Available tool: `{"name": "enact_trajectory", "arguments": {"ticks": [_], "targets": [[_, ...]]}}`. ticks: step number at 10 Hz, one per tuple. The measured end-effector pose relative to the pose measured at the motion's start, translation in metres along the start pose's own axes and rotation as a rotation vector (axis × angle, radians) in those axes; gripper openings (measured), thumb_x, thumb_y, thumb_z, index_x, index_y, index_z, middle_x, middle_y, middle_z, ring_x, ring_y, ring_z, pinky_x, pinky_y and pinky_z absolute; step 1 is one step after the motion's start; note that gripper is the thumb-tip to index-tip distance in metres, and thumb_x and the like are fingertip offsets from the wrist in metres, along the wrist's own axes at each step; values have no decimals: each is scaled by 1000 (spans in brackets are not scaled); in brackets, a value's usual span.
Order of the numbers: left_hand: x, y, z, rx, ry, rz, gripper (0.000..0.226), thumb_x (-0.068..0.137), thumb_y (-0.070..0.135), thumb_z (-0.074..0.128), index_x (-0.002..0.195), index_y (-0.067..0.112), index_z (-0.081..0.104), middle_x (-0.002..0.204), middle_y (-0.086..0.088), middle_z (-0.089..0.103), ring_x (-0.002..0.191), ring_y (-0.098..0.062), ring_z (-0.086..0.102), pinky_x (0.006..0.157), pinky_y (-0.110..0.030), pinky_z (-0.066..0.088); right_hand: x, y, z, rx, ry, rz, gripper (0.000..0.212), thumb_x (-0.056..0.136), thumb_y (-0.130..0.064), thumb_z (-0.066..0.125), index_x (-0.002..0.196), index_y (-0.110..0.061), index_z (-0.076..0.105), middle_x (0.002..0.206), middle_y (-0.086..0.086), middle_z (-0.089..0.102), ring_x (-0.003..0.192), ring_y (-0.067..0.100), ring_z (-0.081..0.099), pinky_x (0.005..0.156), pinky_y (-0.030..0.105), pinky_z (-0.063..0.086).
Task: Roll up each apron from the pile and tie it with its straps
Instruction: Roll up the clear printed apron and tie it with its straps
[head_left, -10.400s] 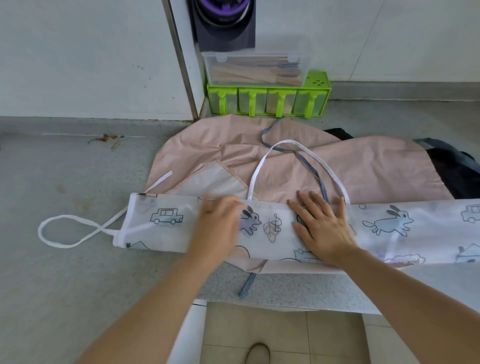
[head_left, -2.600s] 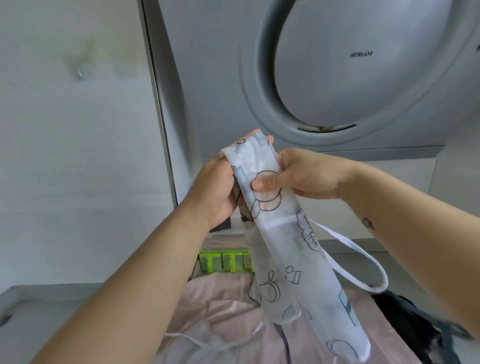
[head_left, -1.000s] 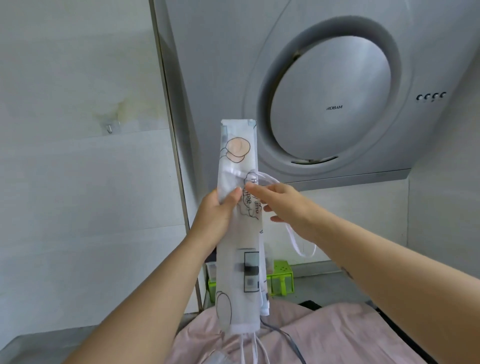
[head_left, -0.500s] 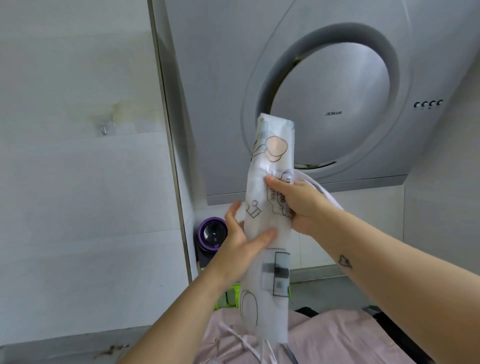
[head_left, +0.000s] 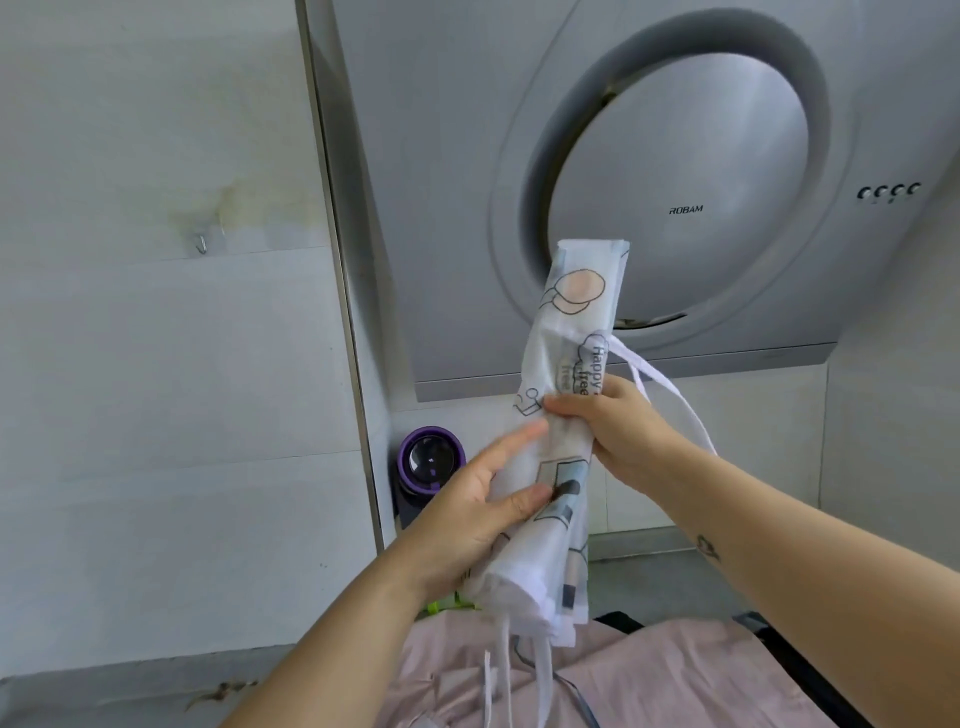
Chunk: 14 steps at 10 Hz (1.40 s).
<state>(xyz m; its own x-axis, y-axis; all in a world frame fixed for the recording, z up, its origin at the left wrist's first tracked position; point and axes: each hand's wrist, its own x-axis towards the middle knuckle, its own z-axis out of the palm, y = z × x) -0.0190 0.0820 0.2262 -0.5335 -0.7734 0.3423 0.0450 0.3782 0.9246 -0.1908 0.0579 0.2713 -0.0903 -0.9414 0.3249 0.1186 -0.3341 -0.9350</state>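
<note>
A white printed apron (head_left: 574, 332), folded into a long narrow strip, stands upright in the air before me. My right hand (head_left: 618, 431) grips its middle from the right, fingers curled round the cloth. My left hand (head_left: 472, 514) holds the lower part, thumb across the front. A white strap loop (head_left: 670, 395) hangs from the strip behind my right hand. More white straps (head_left: 498, 670) dangle from the bottom end. Below lies a pink apron (head_left: 649, 680) on the counter.
A grey range hood (head_left: 675, 156) with a round panel fills the wall behind. A purple-rimmed round object (head_left: 430, 460) sits by the metal corner trim (head_left: 337, 260). Dark cloth (head_left: 810, 670) lies at the lower right, and a green rack (head_left: 441, 605) peeks out under my left wrist.
My right hand has slid down the strip to its middle and my left hand has moved lower. The strip has tilted to the right and its lower part is bunched thicker.
</note>
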Motion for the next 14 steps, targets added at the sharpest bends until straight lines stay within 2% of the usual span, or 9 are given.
{"name": "enact_trajectory", "arguments": {"ticks": [1,3,4,5,6,7,9,11,14], "targets": [[-2,-4,-1,-173,-51,-121,27,74,15,66,98,23,75,108,-2,72,93,-14,69,76,-23,55,-4,3,-6,-113,54,-120,10,85,4,61,89,-4,66,93,14,71,87,27,67,85,37,55],[5,-5,-10,-372,-42,-237,26,81,26,57,90,9,75,95,-10,73,81,-19,71,68,-28,58,-8,13,-18,-738,111,-247,46,92,4,46,87,-36,69,87,-25,65,85,-3,60,59,-1,39],[5,-6,-16,-451,-91,-306,42,77,43,71,95,5,76,110,-13,70,96,-24,69,80,-36,57,12,26,-45,-911,-455,-977,28,81,-9,61,104,-20,72,108,-36,56,101,-20,53,80,11,50],[7,-9,-22,-517,-163,-352,78,80,72,45,113,6,70,123,-12,64,116,-24,60,98,-40,49,2,13,-45,-1104,-259,-875,33,83,-23,62,115,-20,68,116,-4,65,101,14,64,77,40,57],[9,-5,-24,-579,-241,-446,99,60,80,53,126,6,61,131,-15,59,123,-26,53,113,-40,33,0,21,-43,-1167,-226,-863,33,85,-29,61,117,-26,68,119,-4,63,102,15,63,76,38,55],[6,-2,-25,-557,-384,-437,74,65,62,75,117,10,69,116,-10,67,107,-22,63,98,-33,47,2,27,-46,-1070,-251,-861,32,83,-19,66,115,-24,68,117,-1,62,104,13,61,86,31,52],[3,-3,-24,-417,-390,-415,38,65,29,79,99,14,75,95,-5,71,85,-17,68,78,-29,55,4,32,-30,-594,-164,-469,40,77,12,63,95,-23,70,105,2,67,101,15,64,95,32,50],[5,-8,-14,-414,-192,-403,32,72,22,62,99,12,76,98,-12,67,83,-22,66,80,-32,53,4,32,-21,-330,-60,-333,26,81,14,60,96,-5,69,91,5,68,75,-2,65,76,13,52],[5,-12,4,-344,-25,-236,32,88,17,54,116,2,63,102,-15,71,84,-22,70,76,-31,57,19,43,-8,125,182,128,17,94,0,50,84,-3,64,73,11,63,53,14,61,47,19,50]]}}
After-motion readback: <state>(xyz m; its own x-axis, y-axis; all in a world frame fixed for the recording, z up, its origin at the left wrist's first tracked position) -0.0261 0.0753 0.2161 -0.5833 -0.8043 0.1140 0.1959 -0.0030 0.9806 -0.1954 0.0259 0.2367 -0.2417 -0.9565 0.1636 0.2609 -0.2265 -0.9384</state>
